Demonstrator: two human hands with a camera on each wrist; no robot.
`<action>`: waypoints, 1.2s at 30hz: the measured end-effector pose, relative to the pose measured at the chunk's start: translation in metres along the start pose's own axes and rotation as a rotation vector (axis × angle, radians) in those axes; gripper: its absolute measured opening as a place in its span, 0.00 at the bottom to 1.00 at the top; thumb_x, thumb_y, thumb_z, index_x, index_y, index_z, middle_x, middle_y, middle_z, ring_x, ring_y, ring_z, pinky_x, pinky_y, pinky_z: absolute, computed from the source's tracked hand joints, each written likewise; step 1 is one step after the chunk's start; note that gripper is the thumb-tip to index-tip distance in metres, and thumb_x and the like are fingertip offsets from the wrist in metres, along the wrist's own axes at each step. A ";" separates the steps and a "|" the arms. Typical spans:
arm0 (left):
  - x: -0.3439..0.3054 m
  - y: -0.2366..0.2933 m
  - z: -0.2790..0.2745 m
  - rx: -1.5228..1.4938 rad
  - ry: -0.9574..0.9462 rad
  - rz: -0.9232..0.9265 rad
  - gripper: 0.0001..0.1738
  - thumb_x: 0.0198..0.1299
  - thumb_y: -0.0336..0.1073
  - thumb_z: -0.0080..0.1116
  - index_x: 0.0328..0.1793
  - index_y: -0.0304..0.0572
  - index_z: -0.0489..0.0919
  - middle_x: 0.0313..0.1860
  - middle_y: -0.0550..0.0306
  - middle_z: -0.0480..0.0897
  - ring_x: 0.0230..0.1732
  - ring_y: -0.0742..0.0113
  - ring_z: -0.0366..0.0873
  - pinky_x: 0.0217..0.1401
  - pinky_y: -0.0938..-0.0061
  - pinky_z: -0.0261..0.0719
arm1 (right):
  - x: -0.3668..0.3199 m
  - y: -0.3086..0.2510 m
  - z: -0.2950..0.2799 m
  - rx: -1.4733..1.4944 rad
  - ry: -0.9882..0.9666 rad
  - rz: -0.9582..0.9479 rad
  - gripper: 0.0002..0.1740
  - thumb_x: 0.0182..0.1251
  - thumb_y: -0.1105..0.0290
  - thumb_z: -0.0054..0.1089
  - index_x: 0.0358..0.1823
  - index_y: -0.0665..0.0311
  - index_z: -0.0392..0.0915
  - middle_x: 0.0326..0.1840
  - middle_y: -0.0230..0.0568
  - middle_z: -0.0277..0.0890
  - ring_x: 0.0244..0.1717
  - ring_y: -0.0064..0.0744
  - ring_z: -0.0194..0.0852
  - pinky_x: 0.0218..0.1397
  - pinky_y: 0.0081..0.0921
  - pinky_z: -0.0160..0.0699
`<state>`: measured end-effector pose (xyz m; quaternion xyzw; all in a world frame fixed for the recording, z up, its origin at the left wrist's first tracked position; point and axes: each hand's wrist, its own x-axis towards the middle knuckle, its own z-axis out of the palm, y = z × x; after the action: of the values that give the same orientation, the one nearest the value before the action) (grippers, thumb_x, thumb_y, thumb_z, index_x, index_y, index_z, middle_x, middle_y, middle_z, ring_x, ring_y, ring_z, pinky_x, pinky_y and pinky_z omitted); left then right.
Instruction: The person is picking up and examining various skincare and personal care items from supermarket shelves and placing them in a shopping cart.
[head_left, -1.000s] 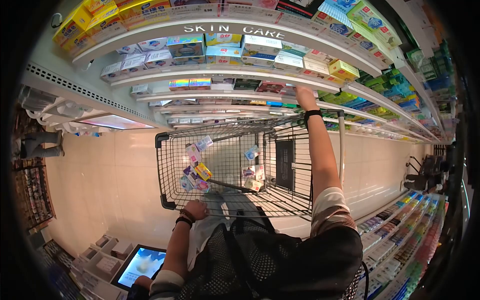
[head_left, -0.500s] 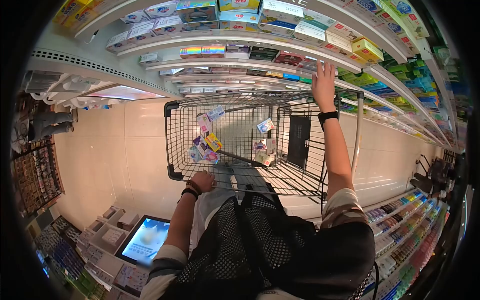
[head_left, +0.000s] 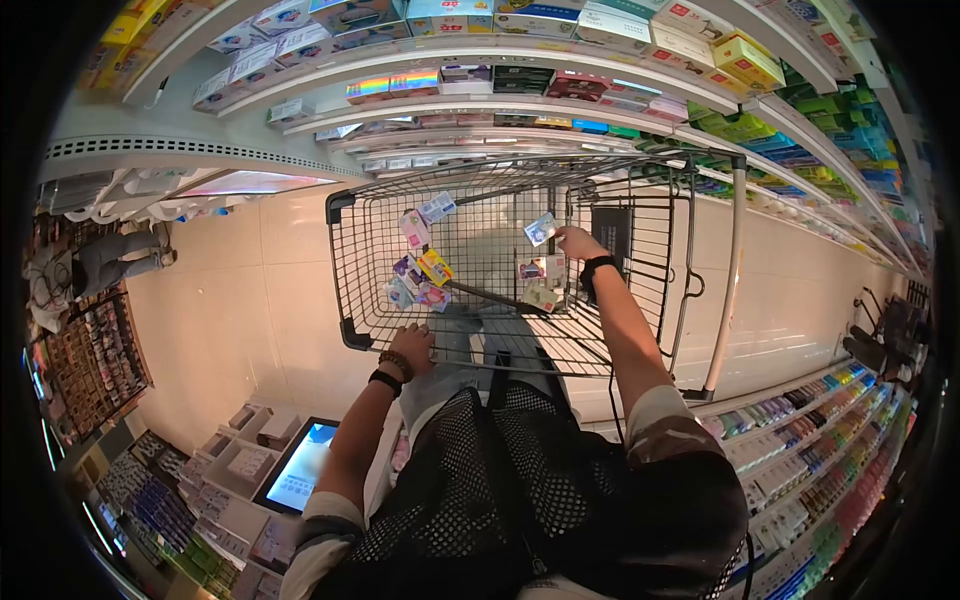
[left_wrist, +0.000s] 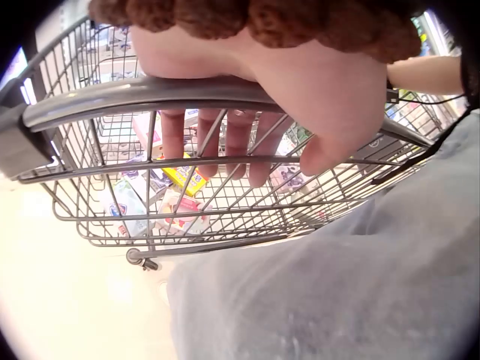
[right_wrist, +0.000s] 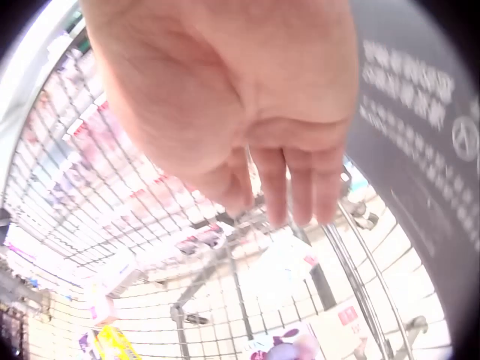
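Observation:
The shopping cart (head_left: 345, 275) stands across in front of me, with small packaged boxes in its wire basket. Over the near rail rests my left hand (head_left: 412, 347); in the left wrist view its fingers (left_wrist: 212, 142) hang down straight behind the wires, thumb loose on the near side. My right hand (head_left: 582, 243) reaches down inside the basket. Its fingertips are right at a white-and-blue box (head_left: 540, 229). The right wrist view shows the fingers (right_wrist: 301, 187) straight, above that pale, overexposed box (right_wrist: 281, 262).
At the far left of the basket lie several boxes, one a yellow box (head_left: 435, 267); a beige box (head_left: 540, 297) lies near the right hand. Shelves (head_left: 500, 55) of boxed goods run along the far side. A lit screen (head_left: 300, 465) stands at lower left. Another person (head_left: 125, 250) is at left.
My right hand has come back from the shelf, with spread fingers, down into the basket beside the white-and-blue box. The left hand stays on the near rail.

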<state>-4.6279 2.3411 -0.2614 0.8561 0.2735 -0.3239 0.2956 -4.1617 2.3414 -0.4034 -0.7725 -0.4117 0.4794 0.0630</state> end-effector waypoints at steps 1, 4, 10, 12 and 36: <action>0.005 0.000 -0.005 0.003 -0.002 -0.001 0.24 0.52 0.48 0.67 0.52 0.45 0.81 0.56 0.52 0.80 0.63 0.53 0.74 0.64 0.55 0.71 | 0.017 0.002 0.010 0.065 0.067 0.099 0.26 0.66 0.73 0.56 0.67 0.62 0.75 0.50 0.57 0.84 0.44 0.56 0.85 0.44 0.47 0.84; 0.014 0.001 -0.004 0.019 0.002 -0.017 0.22 0.55 0.43 0.63 0.54 0.42 0.80 0.58 0.49 0.80 0.62 0.52 0.75 0.64 0.55 0.70 | 0.059 0.014 0.042 0.129 0.224 0.335 0.32 0.67 0.59 0.63 0.65 0.74 0.72 0.50 0.59 0.84 0.50 0.54 0.85 0.52 0.44 0.83; 0.041 -0.011 -0.020 -0.064 -0.048 0.007 0.22 0.52 0.44 0.62 0.51 0.41 0.80 0.51 0.51 0.82 0.58 0.53 0.76 0.62 0.56 0.70 | 0.140 0.004 0.107 0.209 0.275 0.858 0.60 0.54 0.31 0.68 0.72 0.73 0.56 0.68 0.55 0.69 0.65 0.48 0.74 0.68 0.47 0.72; 0.037 -0.010 -0.016 -0.096 -0.033 0.030 0.21 0.51 0.42 0.61 0.49 0.41 0.79 0.48 0.50 0.82 0.55 0.53 0.78 0.61 0.56 0.70 | 0.138 -0.008 0.122 0.115 0.421 0.933 0.59 0.54 0.33 0.69 0.72 0.70 0.54 0.68 0.51 0.68 0.65 0.47 0.73 0.67 0.48 0.72; -0.106 -0.002 -0.154 -1.345 0.357 0.407 0.43 0.64 0.29 0.66 0.81 0.39 0.56 0.64 0.44 0.73 0.49 0.63 0.83 0.47 0.70 0.87 | -0.301 -0.290 0.010 0.434 0.103 -0.666 0.25 0.62 0.67 0.70 0.61 0.63 0.80 0.56 0.46 0.84 0.56 0.40 0.82 0.59 0.34 0.78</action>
<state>-4.6365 2.4181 -0.0910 0.5628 0.2929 0.1205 0.7635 -4.3974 2.3179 -0.0589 -0.5885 -0.5250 0.4693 0.3972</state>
